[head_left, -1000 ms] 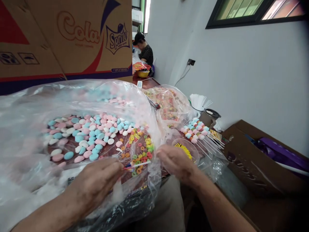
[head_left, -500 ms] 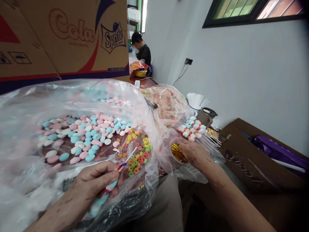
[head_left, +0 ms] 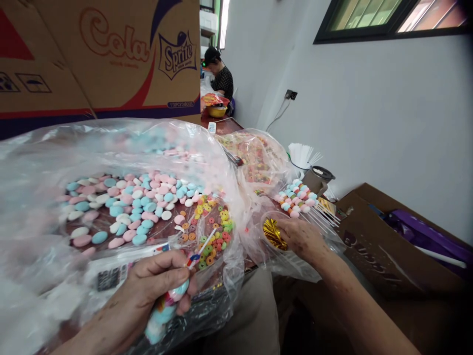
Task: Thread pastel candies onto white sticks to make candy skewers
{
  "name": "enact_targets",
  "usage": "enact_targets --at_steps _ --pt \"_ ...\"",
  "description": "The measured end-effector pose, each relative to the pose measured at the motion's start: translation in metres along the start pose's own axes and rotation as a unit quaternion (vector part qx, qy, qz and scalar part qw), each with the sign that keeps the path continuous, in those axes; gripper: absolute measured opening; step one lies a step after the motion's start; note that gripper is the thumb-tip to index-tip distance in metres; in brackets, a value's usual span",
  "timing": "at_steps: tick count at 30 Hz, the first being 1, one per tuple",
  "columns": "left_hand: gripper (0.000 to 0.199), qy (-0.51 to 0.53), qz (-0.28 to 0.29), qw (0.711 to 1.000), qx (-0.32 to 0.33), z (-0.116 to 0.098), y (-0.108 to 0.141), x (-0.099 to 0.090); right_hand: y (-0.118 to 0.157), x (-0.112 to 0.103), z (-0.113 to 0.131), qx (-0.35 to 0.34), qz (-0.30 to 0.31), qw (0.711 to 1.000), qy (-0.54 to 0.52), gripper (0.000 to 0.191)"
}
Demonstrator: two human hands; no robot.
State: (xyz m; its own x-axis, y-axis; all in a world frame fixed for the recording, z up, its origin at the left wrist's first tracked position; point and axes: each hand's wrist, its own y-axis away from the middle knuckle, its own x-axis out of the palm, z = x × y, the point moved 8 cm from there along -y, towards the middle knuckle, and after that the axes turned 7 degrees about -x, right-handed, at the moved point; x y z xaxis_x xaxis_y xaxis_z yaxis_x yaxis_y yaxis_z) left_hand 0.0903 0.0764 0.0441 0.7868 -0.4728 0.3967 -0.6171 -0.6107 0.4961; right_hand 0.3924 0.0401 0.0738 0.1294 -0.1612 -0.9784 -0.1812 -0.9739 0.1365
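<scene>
My left hand (head_left: 158,278) is closed round a wrapped candy skewer (head_left: 162,313) of blue, pink and white pieces, its white stick pointing up and right. My right hand (head_left: 299,236) reaches into a clear round container (head_left: 265,234) of gold twist ties (head_left: 274,233); its fingertips are at the ties, partly hidden, and what they hold cannot be made out. Loose flat candies (head_left: 142,204) in pink, blue and white lie in an open plastic bag, beside small coloured rings (head_left: 214,246). Finished-looking candy skewers (head_left: 295,197) lie beyond my right hand.
A large cardboard box (head_left: 111,59) stands behind the bag. Farther right are a dark mug (head_left: 316,181), white sticks (head_left: 303,155) and an open carton (head_left: 369,246) holding something purple. A person (head_left: 221,79) sits at the far end of the table.
The view has shifted slightly. My left hand with the skewer appears a little farther right, uncovering more of a printed package. My right hand stays at the gold ties.
</scene>
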Motion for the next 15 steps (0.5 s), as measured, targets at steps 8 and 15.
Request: enact_targets --at_steps 8,15 --pt "0.03 0.066 0.033 0.997 0.015 -0.002 -0.007 0.025 0.018 -0.038 0.038 -0.083 -0.217 0.93 -0.284 0.021" --pt "0.029 0.085 0.038 0.995 0.025 0.002 -0.014 0.034 0.016 -0.045 0.151 -0.217 -0.167 0.789 -0.55 0.016"
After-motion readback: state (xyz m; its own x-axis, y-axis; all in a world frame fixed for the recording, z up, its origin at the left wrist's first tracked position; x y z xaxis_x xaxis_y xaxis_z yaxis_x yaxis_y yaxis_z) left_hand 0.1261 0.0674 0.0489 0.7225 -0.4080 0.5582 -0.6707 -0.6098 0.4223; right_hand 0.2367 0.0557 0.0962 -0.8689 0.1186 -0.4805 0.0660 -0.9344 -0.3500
